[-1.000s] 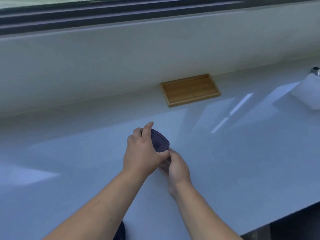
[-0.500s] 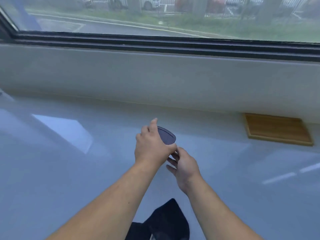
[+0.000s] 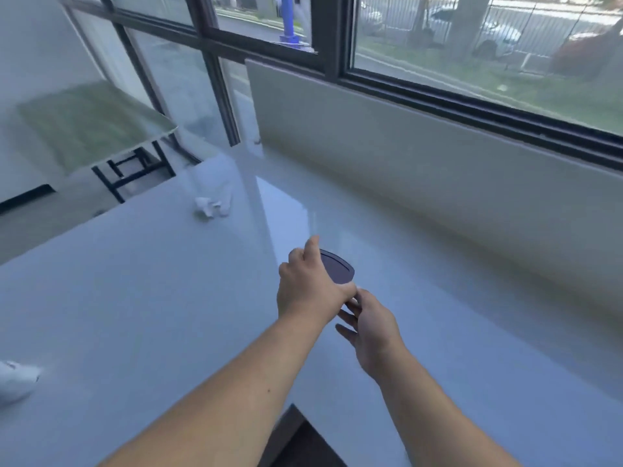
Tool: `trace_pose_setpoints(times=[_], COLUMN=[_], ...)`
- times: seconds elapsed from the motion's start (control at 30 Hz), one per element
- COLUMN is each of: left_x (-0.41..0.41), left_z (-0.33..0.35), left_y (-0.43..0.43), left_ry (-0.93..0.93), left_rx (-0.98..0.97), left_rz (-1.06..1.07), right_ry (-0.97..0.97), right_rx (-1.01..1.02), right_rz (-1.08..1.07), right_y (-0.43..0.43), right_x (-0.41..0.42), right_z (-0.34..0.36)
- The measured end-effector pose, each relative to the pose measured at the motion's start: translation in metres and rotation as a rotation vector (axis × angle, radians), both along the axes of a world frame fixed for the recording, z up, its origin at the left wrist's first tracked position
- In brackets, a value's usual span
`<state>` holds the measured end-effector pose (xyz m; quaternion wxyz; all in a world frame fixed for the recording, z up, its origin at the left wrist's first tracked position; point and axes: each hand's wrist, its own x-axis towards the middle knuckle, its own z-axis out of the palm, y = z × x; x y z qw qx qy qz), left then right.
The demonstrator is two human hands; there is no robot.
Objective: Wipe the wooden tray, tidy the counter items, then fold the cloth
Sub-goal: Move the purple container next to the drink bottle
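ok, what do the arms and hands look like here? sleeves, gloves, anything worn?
Both arms are bare as far as the frame shows: no sleeves in view. The left hand and right hand are ungloved. No watch, bracelet or ring is visible on either wrist or on the fingers that show. No cables or markings.

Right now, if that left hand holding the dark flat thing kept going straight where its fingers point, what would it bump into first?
Probably nothing soon: the left hand points over bare counter toward the low wall under the window. The crumpled white item lies off to the left.
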<state>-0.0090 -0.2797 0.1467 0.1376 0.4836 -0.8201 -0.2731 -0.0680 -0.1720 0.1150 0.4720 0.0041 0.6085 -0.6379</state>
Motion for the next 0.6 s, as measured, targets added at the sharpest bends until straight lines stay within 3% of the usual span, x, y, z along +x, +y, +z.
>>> trace_pose_setpoints(times=[0.27,0.6], left_x=[0.147,0.323], left_z=[-0.01,-0.046], left_y=[-0.106,-0.181], left_ry=[-0.009,-0.036], left_rx=[0.01,0.055], left_rz=[0.272,0.568], right_ry=[-0.001,-0.053], right_rx=[0.011,0.082], right_rz=[0.286,0.554], right_y=[-0.125,-0.227], right_x=[0.122,0.277], right_z=[-0.002,-0.036])
